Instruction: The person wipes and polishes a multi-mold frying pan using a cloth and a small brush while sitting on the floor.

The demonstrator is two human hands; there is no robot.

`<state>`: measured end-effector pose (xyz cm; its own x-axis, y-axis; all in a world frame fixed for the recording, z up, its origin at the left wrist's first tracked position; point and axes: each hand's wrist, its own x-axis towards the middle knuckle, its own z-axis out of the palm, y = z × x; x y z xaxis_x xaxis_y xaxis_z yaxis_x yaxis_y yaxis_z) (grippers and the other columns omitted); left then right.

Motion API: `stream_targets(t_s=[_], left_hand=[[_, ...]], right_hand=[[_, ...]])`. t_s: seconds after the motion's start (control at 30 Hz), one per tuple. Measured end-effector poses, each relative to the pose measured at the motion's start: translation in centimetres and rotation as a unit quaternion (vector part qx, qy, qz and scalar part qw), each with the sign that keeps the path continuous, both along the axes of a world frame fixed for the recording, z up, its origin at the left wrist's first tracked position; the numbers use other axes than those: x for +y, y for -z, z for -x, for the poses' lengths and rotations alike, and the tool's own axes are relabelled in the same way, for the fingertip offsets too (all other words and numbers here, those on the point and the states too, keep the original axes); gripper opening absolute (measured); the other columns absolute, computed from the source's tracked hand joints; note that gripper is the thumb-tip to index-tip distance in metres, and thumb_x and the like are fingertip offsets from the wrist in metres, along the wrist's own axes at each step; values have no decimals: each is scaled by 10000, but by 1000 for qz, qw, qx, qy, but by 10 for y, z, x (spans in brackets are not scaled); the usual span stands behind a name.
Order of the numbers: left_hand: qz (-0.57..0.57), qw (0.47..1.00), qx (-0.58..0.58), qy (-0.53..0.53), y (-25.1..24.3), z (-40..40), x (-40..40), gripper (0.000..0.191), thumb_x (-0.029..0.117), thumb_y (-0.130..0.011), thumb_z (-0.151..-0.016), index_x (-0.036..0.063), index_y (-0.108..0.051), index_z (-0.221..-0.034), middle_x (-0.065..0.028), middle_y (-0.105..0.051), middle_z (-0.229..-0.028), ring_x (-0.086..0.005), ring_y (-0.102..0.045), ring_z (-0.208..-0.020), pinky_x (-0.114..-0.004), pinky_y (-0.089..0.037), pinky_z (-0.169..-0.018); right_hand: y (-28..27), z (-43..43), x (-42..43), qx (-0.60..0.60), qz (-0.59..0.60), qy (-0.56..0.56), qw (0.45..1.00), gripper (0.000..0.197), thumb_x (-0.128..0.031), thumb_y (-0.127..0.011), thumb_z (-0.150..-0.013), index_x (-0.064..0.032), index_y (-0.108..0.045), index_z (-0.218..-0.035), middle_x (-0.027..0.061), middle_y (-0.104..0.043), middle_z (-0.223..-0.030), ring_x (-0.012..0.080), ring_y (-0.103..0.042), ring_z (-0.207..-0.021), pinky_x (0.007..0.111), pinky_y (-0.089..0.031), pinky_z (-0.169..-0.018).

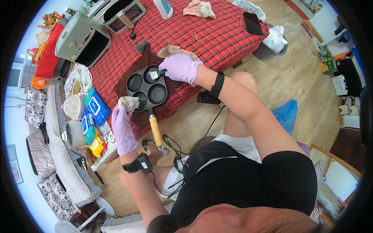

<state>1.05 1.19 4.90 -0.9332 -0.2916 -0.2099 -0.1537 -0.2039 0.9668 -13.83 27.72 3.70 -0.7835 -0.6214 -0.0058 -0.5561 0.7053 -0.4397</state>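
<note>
A black four-cup frying pan (148, 86) lies on a dark brown cloth, its wooden handle (155, 131) jutting past the table edge towards me. My right hand (180, 68), in a thin lilac glove, grips a small brush with a dark green handle. The brush's whitish head (154, 75) is at the far right cup of the pan. In my left hand (123, 131), gloved the same way, is a crumpled off-white cloth (128, 102), held over the near left cup. Whether the cloth touches the pan cannot be seen.
A red plaid tablecloth (221, 38) covers the table. Two countertop appliances (83, 40) stand at the far left, with wipe packets (97, 106) and a lidded pot (74, 134) nearer. A crumpled rag (177, 52), a bottle (163, 9) and a phone (252, 23) lie beyond. Cables (174, 145) hang beside my legs.
</note>
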Motion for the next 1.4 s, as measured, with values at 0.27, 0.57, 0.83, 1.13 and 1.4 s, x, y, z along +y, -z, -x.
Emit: stream_targets(t_s=[0.27,0.57,0.83,1.13,1.4], left_hand=[[71,997,9,-2,-17,20,17,288,208,-598,-998,45,-586,-1235,-45,-646,-1166,-154,-623,-1069,-305,-483,-919],[101,994,32,-5,-14,43,25,242,158,-595,-994,6,-611,-1182,-78,-667,-1112,-158,-657,-976,-277,-521,-850],[106,994,6,8,-9,19,22,260,203,-621,-987,42,-617,-1190,-39,-679,-1073,-112,-648,-931,-253,-509,-816],[145,989,6,-6,-17,28,28,255,201,-613,-990,27,-625,-1175,-27,-680,-1044,-87,-628,-877,-225,-484,-765],[214,973,76,43,-2,84,42,260,92,-624,-959,-6,-614,-1200,-63,-664,-1101,-128,-639,-975,-261,-509,-872]], right_hand=[[-4,-1,-4,16,-10,-25,1000,209,-167,-613,-836,-134,-723,-1011,149,-702,-923,354,-685,-883,457,-538,-767],[12,-8,-13,112,26,-17,993,169,-154,-611,-827,-76,-749,-885,152,-725,-907,339,-714,-864,427,-566,-740],[0,-9,-10,103,15,-31,994,167,-179,-616,-832,-94,-755,-874,134,-729,-889,327,-719,-850,437,-572,-717],[11,-4,-9,120,35,-11,992,176,-146,-608,-837,-58,-740,-912,158,-716,-913,348,-713,-859,429,-574,-733],[-19,3,29,140,132,142,971,194,-203,-541,-924,-99,-633,-1059,152,-629,-993,356,-659,-879,474,-534,-722]])
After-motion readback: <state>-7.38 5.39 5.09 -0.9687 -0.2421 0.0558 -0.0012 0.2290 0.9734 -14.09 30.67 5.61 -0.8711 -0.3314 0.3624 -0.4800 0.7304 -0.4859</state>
